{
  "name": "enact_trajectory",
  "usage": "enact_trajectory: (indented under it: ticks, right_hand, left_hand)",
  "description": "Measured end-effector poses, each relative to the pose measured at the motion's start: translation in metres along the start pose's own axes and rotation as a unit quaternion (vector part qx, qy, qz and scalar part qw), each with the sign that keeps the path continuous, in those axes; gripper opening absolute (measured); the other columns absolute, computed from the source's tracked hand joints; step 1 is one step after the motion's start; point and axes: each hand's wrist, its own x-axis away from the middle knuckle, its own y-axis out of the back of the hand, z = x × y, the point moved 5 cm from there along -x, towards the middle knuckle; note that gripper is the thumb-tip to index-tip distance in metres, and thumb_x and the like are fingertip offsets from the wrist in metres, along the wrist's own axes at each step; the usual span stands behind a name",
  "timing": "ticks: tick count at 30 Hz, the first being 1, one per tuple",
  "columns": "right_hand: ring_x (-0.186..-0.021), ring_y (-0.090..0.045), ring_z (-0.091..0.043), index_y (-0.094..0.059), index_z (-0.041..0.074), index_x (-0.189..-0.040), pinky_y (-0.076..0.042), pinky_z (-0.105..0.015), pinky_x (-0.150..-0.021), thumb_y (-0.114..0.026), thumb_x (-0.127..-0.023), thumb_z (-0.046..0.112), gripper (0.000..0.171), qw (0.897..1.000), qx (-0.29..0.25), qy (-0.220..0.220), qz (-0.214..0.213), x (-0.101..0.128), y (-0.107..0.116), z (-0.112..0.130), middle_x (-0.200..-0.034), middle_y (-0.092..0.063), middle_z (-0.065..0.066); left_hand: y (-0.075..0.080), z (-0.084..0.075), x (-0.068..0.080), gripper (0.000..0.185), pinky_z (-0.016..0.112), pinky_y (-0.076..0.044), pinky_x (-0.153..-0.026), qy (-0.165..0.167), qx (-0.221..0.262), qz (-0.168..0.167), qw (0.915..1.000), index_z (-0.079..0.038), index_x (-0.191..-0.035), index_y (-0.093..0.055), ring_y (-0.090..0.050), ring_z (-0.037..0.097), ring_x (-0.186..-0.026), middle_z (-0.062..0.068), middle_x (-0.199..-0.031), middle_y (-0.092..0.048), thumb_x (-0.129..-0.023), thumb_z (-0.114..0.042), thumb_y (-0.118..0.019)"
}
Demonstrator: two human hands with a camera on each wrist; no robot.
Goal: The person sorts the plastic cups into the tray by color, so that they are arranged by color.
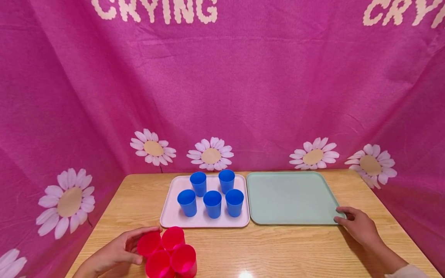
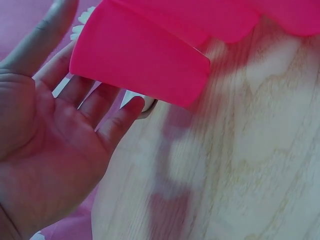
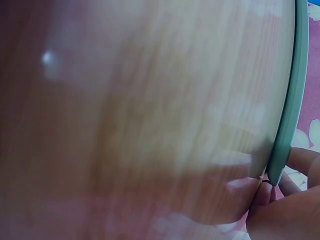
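Several red cups (image 1: 183, 261) stand in a tight cluster at the front left of the table. Beside the leftmost one is my left hand (image 1: 112, 249), its fingers reaching along the far side and the thumb on the near side. In the left wrist view the fingers lie loosely extended by the red cup (image 2: 142, 55), the thumb spread apart from them. My right hand (image 1: 359, 227) pinches the near right corner of a pale green tray (image 1: 288, 200). The right wrist view has thumb and fingers at the end of the green tray's rim (image 3: 291, 105).
Several blue cups (image 1: 212, 204) stand upright on a pale pink tray (image 1: 170, 216), left of the green tray and right up against it. The wooden table (image 1: 271, 247) backs onto a magenta cloth (image 1: 243, 96) with printed daisies, which also hangs at both sides.
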Motion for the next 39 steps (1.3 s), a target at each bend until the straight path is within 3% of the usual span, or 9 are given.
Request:
enact_trajectory:
  ticks: [10,15,19,22,29,36,39]
  right_hand:
    - [-0.105,-0.062,-0.045,-0.064,-0.008,-0.126,-0.047,-0.045,-0.081,-0.073,-0.094,0.023,0.046,1.000,0.001,0.007,-0.007,-0.001,-0.001,-0.004,-0.122,-0.064,-0.035]
    - [-0.103,-0.063,-0.043,-0.065,-0.008,-0.125,-0.046,-0.042,-0.079,-0.074,-0.093,0.024,0.046,1.000,0.004,0.013,-0.012,-0.001,-0.002,-0.006,-0.120,-0.065,-0.033]
    - [-0.103,-0.063,-0.044,-0.065,-0.008,-0.125,-0.046,-0.042,-0.079,-0.074,-0.094,0.024,0.046,1.000,0.004,0.011,-0.013,-0.002,-0.002,-0.006,-0.121,-0.065,-0.034]
    - [-0.104,-0.063,-0.044,-0.065,-0.008,-0.125,-0.046,-0.042,-0.079,-0.074,-0.094,0.023,0.045,1.000,0.005,0.010,-0.015,-0.002,-0.002,-0.006,-0.122,-0.065,-0.034]
    - [-0.106,-0.062,-0.045,-0.064,-0.010,-0.126,-0.047,-0.044,-0.081,-0.074,-0.095,0.022,0.046,1.000,0.004,0.007,-0.012,-0.001,-0.001,-0.004,-0.122,-0.063,-0.035]
    - [-0.104,-0.062,-0.044,-0.063,-0.010,-0.126,-0.047,-0.044,-0.081,-0.074,-0.095,0.022,0.046,1.000,0.000,0.008,-0.010,0.001,0.000,0.000,-0.122,-0.063,-0.035]
    - [-0.103,-0.062,-0.044,-0.063,-0.010,-0.126,-0.047,-0.045,-0.081,-0.075,-0.094,0.022,0.046,1.000,0.000,0.009,-0.012,0.001,0.001,0.000,-0.121,-0.064,-0.035]
  left_hand:
    - [0.001,0.005,-0.002,0.064,0.039,-0.053,-0.102,0.002,0.013,-0.018,0.9997,-0.010,-0.156,-0.044,-0.056,0.026,-0.125,0.003,-0.143,-0.058,-0.097,-0.003,-0.067]
    - [0.003,0.003,-0.003,0.066,0.038,-0.054,-0.100,0.003,-0.019,-0.034,0.9992,-0.005,-0.156,-0.042,-0.058,0.026,-0.122,0.008,-0.143,-0.059,-0.096,-0.007,-0.071]
    - [0.009,-0.003,-0.005,0.068,0.035,-0.057,-0.095,-0.015,-0.067,-0.046,0.9966,0.000,-0.154,-0.042,-0.061,0.024,-0.117,0.014,-0.143,-0.059,-0.095,-0.009,-0.074]
    - [0.016,-0.013,-0.006,0.067,0.033,-0.058,-0.091,-0.049,-0.097,-0.043,0.9932,0.005,-0.152,-0.042,-0.064,0.018,-0.113,0.016,-0.142,-0.060,-0.094,-0.007,-0.074]
    - [0.027,-0.046,-0.011,0.063,0.031,-0.058,-0.090,-0.116,-0.136,-0.033,0.9834,0.010,-0.150,-0.041,-0.065,0.008,-0.116,-0.008,-0.136,-0.065,-0.095,-0.002,-0.070]
    - [0.023,-0.087,-0.037,0.067,0.036,-0.060,-0.088,-0.115,-0.167,-0.052,0.9778,0.005,-0.151,-0.044,-0.068,0.015,-0.112,0.018,-0.137,-0.063,-0.093,-0.008,-0.075]
    - [0.017,-0.104,-0.051,0.070,0.036,-0.060,-0.088,-0.114,-0.181,-0.047,0.9757,0.004,-0.152,-0.044,-0.066,0.015,-0.115,0.023,-0.137,-0.062,-0.092,-0.010,-0.077]
